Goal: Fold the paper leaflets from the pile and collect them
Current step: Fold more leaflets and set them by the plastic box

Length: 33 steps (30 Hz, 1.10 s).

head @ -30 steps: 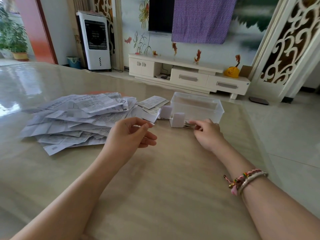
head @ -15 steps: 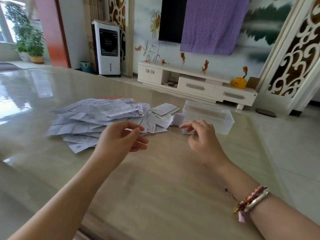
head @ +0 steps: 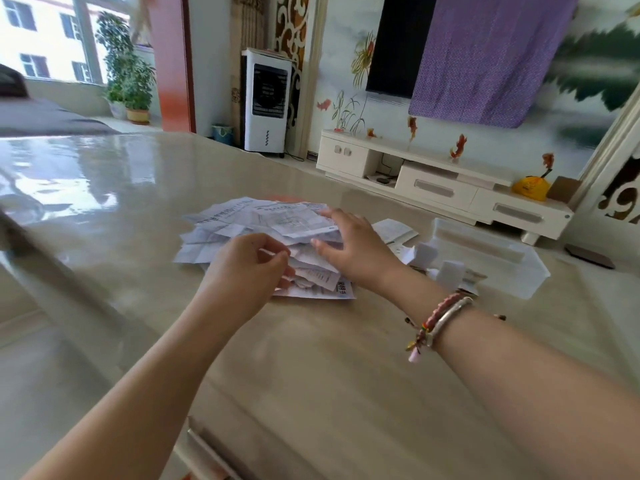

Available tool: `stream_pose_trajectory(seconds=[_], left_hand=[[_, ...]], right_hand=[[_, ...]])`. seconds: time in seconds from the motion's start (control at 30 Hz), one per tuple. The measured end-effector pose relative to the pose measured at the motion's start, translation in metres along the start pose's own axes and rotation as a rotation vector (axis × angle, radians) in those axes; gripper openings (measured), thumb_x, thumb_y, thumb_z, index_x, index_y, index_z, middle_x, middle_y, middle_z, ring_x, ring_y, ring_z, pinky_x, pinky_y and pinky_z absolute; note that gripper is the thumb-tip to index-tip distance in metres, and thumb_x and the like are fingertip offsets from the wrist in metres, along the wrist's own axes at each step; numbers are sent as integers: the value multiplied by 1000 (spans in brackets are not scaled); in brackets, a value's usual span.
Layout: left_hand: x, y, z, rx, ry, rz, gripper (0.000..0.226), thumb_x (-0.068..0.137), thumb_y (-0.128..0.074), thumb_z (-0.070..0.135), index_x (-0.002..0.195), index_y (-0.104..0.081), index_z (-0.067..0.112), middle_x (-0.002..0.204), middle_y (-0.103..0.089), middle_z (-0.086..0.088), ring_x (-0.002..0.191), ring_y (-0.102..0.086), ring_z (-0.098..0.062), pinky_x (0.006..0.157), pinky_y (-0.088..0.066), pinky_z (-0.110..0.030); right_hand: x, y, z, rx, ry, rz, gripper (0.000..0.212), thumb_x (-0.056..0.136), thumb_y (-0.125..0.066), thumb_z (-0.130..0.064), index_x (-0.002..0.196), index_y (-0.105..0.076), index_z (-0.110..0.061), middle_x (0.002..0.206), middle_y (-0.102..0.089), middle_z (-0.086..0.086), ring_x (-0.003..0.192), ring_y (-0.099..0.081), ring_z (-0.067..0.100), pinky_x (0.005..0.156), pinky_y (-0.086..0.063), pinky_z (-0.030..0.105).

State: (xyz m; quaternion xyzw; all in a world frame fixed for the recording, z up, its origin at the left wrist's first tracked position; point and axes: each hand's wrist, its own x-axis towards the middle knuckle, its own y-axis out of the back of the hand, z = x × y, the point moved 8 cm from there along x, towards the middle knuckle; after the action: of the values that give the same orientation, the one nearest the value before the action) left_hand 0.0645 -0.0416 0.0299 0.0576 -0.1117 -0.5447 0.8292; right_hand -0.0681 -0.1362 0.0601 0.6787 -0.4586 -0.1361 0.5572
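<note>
A loose pile of printed paper leaflets (head: 242,223) lies on the glossy beige table (head: 311,368). My right hand (head: 349,247) reaches across over the pile with fingers straight and spread, the fingertips on the top leaflet. My left hand (head: 247,268) hovers at the pile's near edge with fingers loosely curled and thumb near the index finger; no leaflet is plainly in it. To the right stands a clear plastic box (head: 491,261). Two small folded leaflets (head: 450,273) stand in front of it.
A few more sheets (head: 394,230) lie between the pile and the box. The table's near-left edge runs diagonally past my left forearm. Beyond the table are a white TV cabinet (head: 440,185) and a white air cooler (head: 265,105).
My right hand left the folded pieces by the box and swung left onto the pile. My left hand kept its curled pose. The view turned left.
</note>
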Motion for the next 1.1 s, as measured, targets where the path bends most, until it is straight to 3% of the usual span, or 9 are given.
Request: stream_pose_trajectory(seconds=[0.1,0.3,0.4,0.53,0.67,0.77,0.87,0.97,1.1], left_hand=[[2,5,-2,48,-18,10,11,91,-57,12,83,-64,15,71,-72,-1,69,-69,-22,79,-57,-52],[3,13,-9,152,-19,26,7,88,-61,14,94,-63,17,77,-72,-1,74,-71,-20,79,-56,-51],[-2,6,-4,202,-66,6,32,82,-70,19,110,-58,28,80,-70,7,76,-69,-11,75,-57,-40],[-17,-19,16,454,-248,-10,52,74,-78,30,121,-55,36,84,-55,14,88,-51,-6,75,-40,-22],[-34,-58,33,609,-473,-11,31,77,-76,30,107,-70,37,100,-49,16,101,-32,-12,89,-35,-24],[-37,-87,27,610,-498,-114,14,85,-66,32,95,-76,31,109,-65,19,105,-50,-11,89,-45,-29],[-37,-99,22,490,-410,-170,21,82,-60,43,77,-73,28,75,-69,14,70,-60,1,69,-51,-25],[-37,-108,21,345,-340,-210,31,83,-68,25,53,-61,22,48,-48,9,47,-38,-1,50,-31,-17],[-40,-115,16,201,-216,-317,8,82,-73,21,76,-76,25,71,-71,-2,60,-56,-6,64,-45,-25]], right_hand=[[18,-22,-3,-74,-8,-73,63,91,-59,-39,146,-35,-21,148,-42,10,140,-32,26,112,-30,40],[-2,-8,-12,-188,169,178,17,88,-59,-14,101,-69,-17,99,-70,1,106,-59,21,97,-31,31],[-32,11,-14,-214,233,260,9,83,-68,-11,88,-73,-16,94,-71,4,103,-61,23,92,-31,27],[-79,41,-14,-227,314,299,11,77,-72,-12,84,-74,-19,86,-71,0,96,-62,18,92,-35,29],[-118,58,1,-174,319,257,13,81,-66,-21,91,-74,-24,92,-72,-7,104,-60,8,103,-34,33],[-141,69,25,12,224,225,19,80,-70,-21,97,-71,-28,106,-67,-13,112,-53,-2,98,-33,18],[-149,69,62,328,-9,168,32,78,-79,-18,104,-69,-32,103,-67,-22,105,-57,-6,90,-37,6],[-148,69,96,638,-197,197,29,72,-81,-22,98,-68,-22,88,-72,-9,89,-67,11,87,-49,27],[-145,64,117,741,-309,235,34,62,-75,-34,85,-64,-12,70,-64,3,76,-63,25,77,-48,36]])
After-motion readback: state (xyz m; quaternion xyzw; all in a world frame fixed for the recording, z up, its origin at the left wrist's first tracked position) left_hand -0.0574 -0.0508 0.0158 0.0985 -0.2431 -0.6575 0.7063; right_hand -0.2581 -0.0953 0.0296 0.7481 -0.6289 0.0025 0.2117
